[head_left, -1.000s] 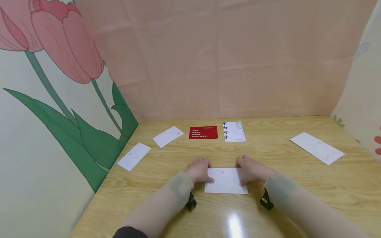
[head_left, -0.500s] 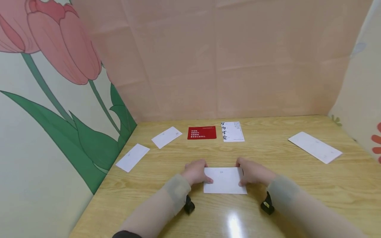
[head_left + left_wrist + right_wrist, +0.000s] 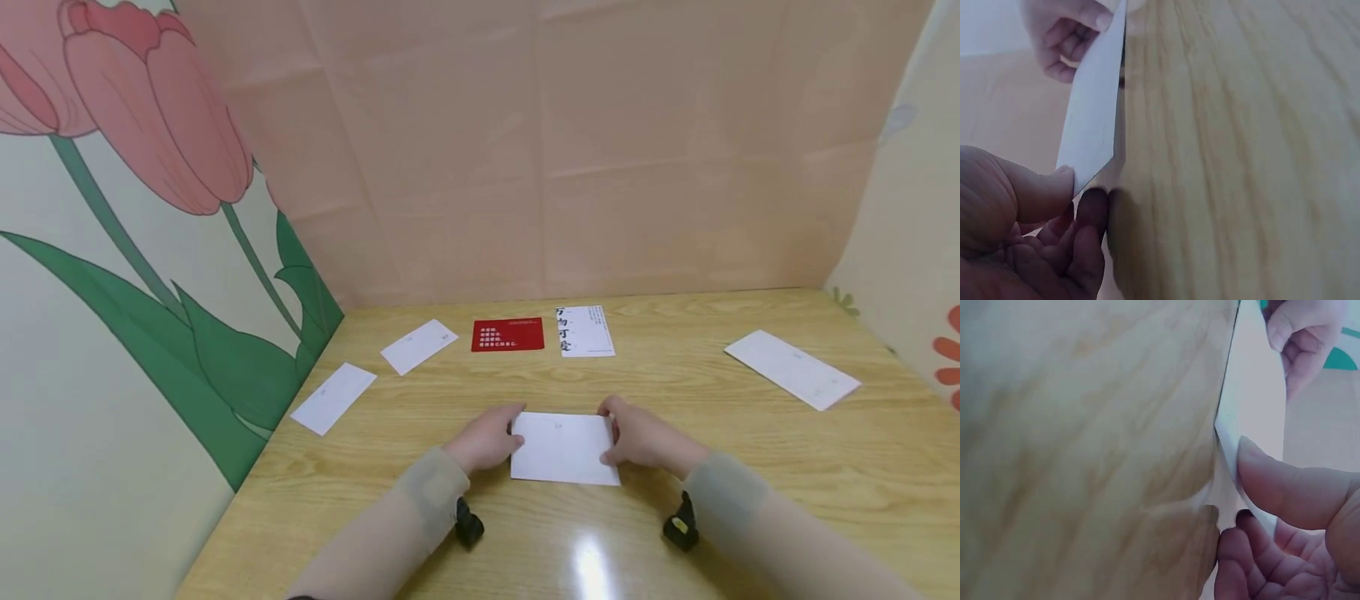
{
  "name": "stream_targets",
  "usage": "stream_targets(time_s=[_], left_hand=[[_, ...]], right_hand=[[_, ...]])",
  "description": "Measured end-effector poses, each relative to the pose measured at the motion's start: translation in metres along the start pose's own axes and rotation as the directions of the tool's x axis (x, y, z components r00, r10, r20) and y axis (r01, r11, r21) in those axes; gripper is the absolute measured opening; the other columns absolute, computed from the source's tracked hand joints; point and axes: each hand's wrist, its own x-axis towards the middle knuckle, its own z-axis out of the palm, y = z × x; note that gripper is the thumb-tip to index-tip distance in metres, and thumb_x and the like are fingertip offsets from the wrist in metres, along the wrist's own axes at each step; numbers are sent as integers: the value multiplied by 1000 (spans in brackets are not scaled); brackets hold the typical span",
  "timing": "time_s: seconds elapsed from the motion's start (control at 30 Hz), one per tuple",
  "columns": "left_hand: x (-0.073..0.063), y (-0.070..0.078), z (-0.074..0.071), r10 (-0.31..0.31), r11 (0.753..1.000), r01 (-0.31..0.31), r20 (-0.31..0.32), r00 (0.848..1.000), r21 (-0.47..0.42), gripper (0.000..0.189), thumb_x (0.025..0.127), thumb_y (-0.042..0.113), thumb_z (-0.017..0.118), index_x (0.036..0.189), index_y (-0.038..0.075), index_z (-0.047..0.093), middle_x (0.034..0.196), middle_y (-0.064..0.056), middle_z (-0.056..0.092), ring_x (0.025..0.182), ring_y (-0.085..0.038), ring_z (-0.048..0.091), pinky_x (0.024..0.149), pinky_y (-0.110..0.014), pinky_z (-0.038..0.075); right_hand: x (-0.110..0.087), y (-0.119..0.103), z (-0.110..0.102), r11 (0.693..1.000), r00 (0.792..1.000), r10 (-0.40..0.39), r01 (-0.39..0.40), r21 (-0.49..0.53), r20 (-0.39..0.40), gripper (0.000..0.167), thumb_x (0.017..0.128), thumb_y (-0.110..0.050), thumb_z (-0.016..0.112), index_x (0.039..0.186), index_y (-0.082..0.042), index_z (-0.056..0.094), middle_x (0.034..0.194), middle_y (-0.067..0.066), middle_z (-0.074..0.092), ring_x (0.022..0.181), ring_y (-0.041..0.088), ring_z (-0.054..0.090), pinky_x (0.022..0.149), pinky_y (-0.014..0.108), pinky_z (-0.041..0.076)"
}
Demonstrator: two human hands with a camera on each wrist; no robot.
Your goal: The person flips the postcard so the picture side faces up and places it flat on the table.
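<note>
In the head view a plain white card [image 3: 564,450] with a small faint mark near its far edge lies between my two hands. My left hand [image 3: 486,437] pinches its left edge, thumb on top and curled fingers below, as the left wrist view also shows. At the opposite edge my right hand [image 3: 647,437] pinches the card with its thumb over the top. Both wrist views show the card tilted and partly raised off the wooden surface. The fingertips under the card are partly hidden in the head view.
Farther back on the wooden table [image 3: 420,408] lie a red card [image 3: 507,334] and a white card with black characters [image 3: 589,332]. Two white cards, an upper one [image 3: 419,347] and a lower one [image 3: 333,398], lie left. Another white piece [image 3: 792,369] lies right. A pink backdrop [image 3: 540,167] stands behind.
The card has come up slightly off the table and tilted, its edges now gripped by both hands. My left hand has shifted a little to the left; the other cards stay put.
</note>
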Motion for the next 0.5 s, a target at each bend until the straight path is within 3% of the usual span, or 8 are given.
stream_targets(time_s=[0.1,0.17,0.23,0.37,0.5], left_hand=[[1,-2,0,-8,998,7,-10,1000,-64,58,96,23,59,149,17,37,146,-4,45,133,-20,41,109,-42,31],[1,-3,-1,-23,991,20,-20,1000,-130,59,96,22,60,150,18,36,140,-4,49,125,-20,46,106,-41,36],[0,-4,-1,-47,977,38,-38,998,-211,60,95,21,61,150,18,36,126,-6,55,108,-21,53,93,-40,45],[1,-7,-1,-97,929,52,-105,990,-367,59,92,21,66,146,16,40,96,-4,54,79,-19,51,65,-31,44],[2,-10,2,-125,874,29,-166,978,-485,44,92,20,67,132,8,53,91,-3,55,78,-17,52,65,-27,44]], right_hand=[[1,2,0,998,1000,4,-2,57,-28,64,78,-15,81,129,-4,45,95,10,55,80,23,52,69,35,44],[2,2,0,995,999,5,0,103,-47,65,79,-13,80,133,-5,44,99,11,54,82,24,52,68,34,44],[2,3,1,988,998,3,8,157,-67,68,80,-9,78,136,-4,41,99,12,53,81,24,52,66,33,45],[1,4,1,964,995,-13,39,262,-103,73,80,-3,76,140,0,35,93,13,50,76,23,50,62,33,44],[0,5,1,943,990,-26,71,324,-141,69,80,-4,75,137,5,36,92,13,48,77,23,49,63,33,44]])
